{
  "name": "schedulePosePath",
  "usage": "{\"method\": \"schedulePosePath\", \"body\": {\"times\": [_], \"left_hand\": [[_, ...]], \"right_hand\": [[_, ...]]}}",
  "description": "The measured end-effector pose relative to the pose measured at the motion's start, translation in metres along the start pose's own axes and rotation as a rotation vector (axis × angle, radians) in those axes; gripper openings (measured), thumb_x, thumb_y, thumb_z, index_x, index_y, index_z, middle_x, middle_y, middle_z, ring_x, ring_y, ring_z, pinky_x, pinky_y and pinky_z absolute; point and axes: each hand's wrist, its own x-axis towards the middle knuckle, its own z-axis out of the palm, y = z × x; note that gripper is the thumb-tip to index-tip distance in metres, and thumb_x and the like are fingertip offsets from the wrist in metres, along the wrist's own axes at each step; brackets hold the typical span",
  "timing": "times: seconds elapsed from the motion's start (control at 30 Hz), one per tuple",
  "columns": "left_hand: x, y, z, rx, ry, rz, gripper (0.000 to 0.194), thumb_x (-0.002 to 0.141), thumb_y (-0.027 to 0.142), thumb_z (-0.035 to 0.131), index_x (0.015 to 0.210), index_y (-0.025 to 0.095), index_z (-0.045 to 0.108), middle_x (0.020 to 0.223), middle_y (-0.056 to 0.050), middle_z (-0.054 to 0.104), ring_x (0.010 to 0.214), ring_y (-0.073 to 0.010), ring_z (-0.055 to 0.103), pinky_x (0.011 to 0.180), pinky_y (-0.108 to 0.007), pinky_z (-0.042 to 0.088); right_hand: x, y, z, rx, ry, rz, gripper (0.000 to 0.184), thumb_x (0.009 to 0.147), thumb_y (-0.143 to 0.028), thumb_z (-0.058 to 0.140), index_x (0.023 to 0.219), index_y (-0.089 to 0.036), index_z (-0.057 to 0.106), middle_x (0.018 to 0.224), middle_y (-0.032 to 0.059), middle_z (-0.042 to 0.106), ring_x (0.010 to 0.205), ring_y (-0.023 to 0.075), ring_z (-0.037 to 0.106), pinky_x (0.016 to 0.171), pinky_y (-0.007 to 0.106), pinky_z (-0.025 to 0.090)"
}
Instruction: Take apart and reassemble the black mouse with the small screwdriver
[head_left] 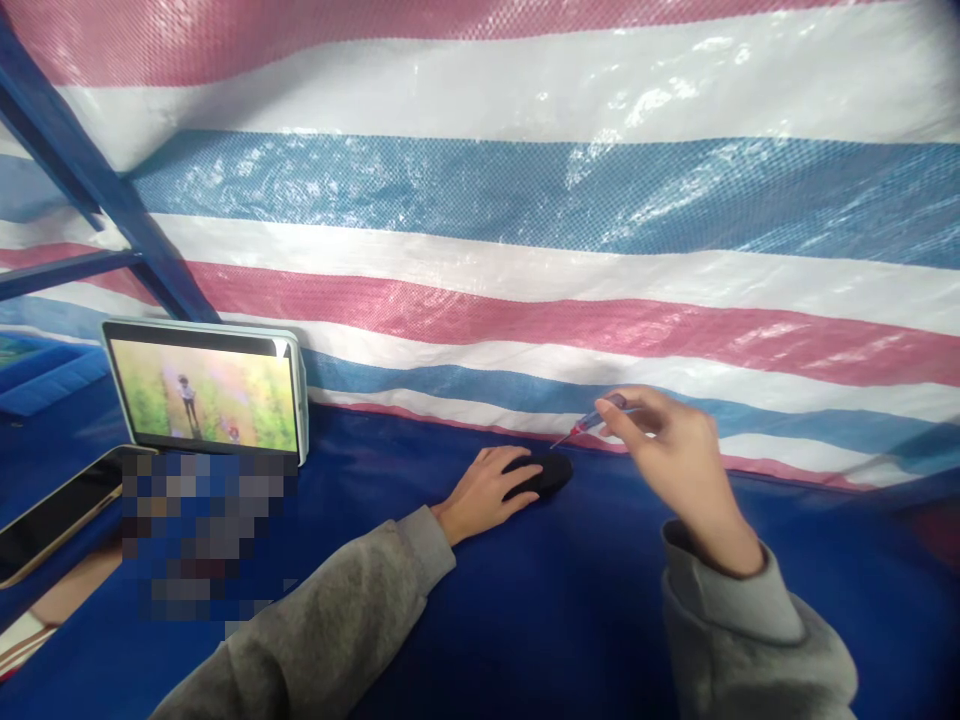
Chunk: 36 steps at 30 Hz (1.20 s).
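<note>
My left hand (491, 495) grips a black, rounded computer mouse (553, 474) on the blue surface, its fingers laid over the near end. Pinched in my right hand (675, 440) is a small screwdriver (598, 412) with a see-through bluish handle and a red collar. Its thin shaft slants down to the left, toward the far side of the mouse. Whether the tip touches the mouse I cannot tell. Both my forearms are in grey sleeves.
A tablet (206, 395) playing a picture stands at the left, with a phone (64, 515) before it. Another person's arm (82, 590) reaches in below, beside a pixelated patch. Striped plastic sheeting (525, 190) hangs behind the blue tabletop (480, 620). A blue metal frame (112, 210) rises at the left.
</note>
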Motion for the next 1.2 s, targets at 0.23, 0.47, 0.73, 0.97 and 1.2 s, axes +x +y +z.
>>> {"method": "schedulePosePath", "body": {"times": [0.23,0.47,0.73,0.97,1.2], "left_hand": [[-0.001,-0.001,0.002,0.016,-0.025,0.038,0.033,0.098,0.026,0.052,0.13,0.025,0.06,0.131,-0.011,0.06,0.12,-0.0247,0.057,0.103,-0.043,0.048],[-0.002,-0.002,0.002,0.038,-0.009,0.055,0.034,0.098,0.026,0.052,0.13,0.026,0.06,0.13,-0.011,0.06,0.119,-0.0258,0.057,0.101,-0.045,0.05],[-0.003,-0.002,0.002,0.078,-0.052,0.035,0.033,0.099,0.029,0.049,0.131,0.026,0.06,0.132,-0.009,0.058,0.121,-0.0253,0.055,0.1,-0.046,0.049],[-0.003,-0.001,0.001,0.092,-0.063,0.045,0.033,0.099,0.029,0.05,0.13,0.026,0.06,0.133,-0.009,0.057,0.121,-0.0253,0.054,0.099,-0.044,0.048],[-0.003,0.002,0.0,0.128,-0.071,0.06,0.033,0.099,0.031,0.049,0.131,0.028,0.059,0.133,-0.009,0.057,0.121,-0.0261,0.052,0.095,-0.043,0.048]], "right_hand": [[0.003,0.006,-0.001,-0.1,-0.081,-0.04,0.024,0.085,-0.046,0.061,0.08,-0.023,0.066,0.073,0.0019,0.075,0.067,0.0223,0.073,0.067,0.032,0.051],[0.003,0.01,0.004,-0.19,-0.13,-0.088,0.022,0.085,-0.043,0.06,0.077,-0.023,0.067,0.073,0.0005,0.075,0.066,0.0197,0.072,0.064,0.03,0.048],[0.005,0.015,0.011,-0.312,-0.178,-0.087,0.021,0.086,-0.04,0.059,0.081,-0.022,0.069,0.072,0.0007,0.074,0.071,0.0204,0.072,0.065,0.029,0.046],[0.005,0.018,0.017,-0.334,-0.215,-0.079,0.02,0.086,-0.038,0.058,0.083,-0.022,0.069,0.074,0.002,0.075,0.072,0.0214,0.071,0.066,0.029,0.045],[0.004,0.024,0.018,-0.421,-0.266,-0.135,0.026,0.09,-0.037,0.048,0.081,-0.023,0.069,0.072,0.002,0.073,0.068,0.0198,0.067,0.063,0.029,0.04]]}}
